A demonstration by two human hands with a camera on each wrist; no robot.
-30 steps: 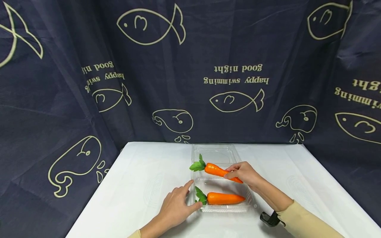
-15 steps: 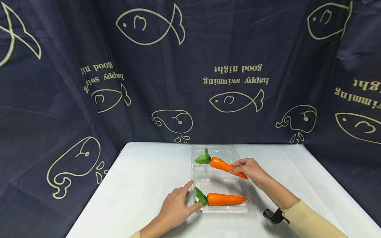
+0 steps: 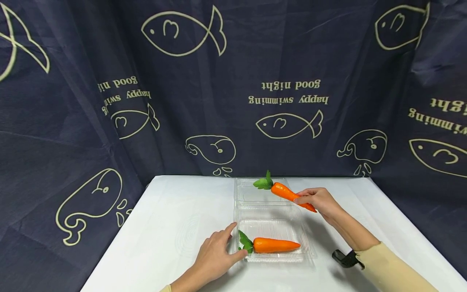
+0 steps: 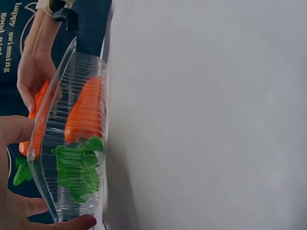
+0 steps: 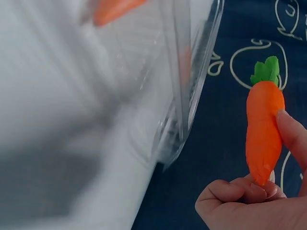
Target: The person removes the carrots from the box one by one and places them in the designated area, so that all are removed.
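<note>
My right hand [image 3: 316,200] holds an orange carrot [image 3: 282,190] by its narrow end, thumb on one side and fingers on the other. Its green leafy top [image 5: 266,70] points away to the upper left, above the raised lid of the clear plastic container [image 3: 304,255]. Inside the container's tray lies a second carrot [image 3: 275,245], leaves [image 4: 79,167] at the left, tip to the right. My left hand [image 3: 215,251] rests at the tray's left side, fingers spread and fairly straight, with the thumb right at the front left corner.
The container's hinged lid [image 3: 251,194] lies open toward the back of the white table [image 3: 175,235]. A dark curtain [image 3: 233,81] with fish drawings hangs behind. A black device [image 3: 344,258] sits on the right wrist by the sleeve.
My right hand has lifted the carrot up and to the right, from over the tray to over the lid. The left hand and the second carrot have stayed in place.
</note>
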